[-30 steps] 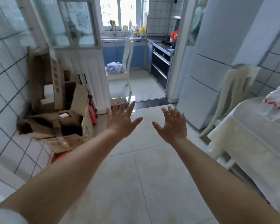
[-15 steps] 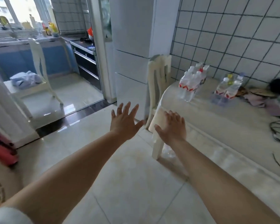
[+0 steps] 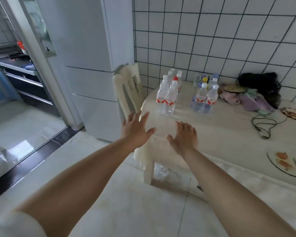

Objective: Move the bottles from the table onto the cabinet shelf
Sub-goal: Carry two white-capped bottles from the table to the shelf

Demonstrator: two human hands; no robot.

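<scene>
Two clusters of clear water bottles stand on the cream-covered table (image 3: pixel 217 134). The left cluster (image 3: pixel 169 94) has red-and-white labels and mostly white caps, one red. The right cluster (image 3: pixel 204 97) stands nearer the tiled wall. My left hand (image 3: pixel 136 128) is open with fingers spread, over the table's near corner, short of the left cluster. My right hand (image 3: pixel 184 135) is open too, palm down above the tablecloth, a hand's length in front of the bottles. Neither hand touches a bottle. No cabinet shelf is in view.
A cream chair (image 3: pixel 128 86) is tucked between the table and a white fridge (image 3: pixel 85 65). Cloths and a dark bag (image 3: pixel 260 88) lie by the wall, with a cable (image 3: pixel 265 124) and placemats (image 3: pixel 287 164) on the right. A kitchen doorway (image 3: pixel 20 103) opens at left.
The view has swung right from the cardboard boxes and doorway to the table. Both open hands have moved forward to the table corner, closer to the bottles.
</scene>
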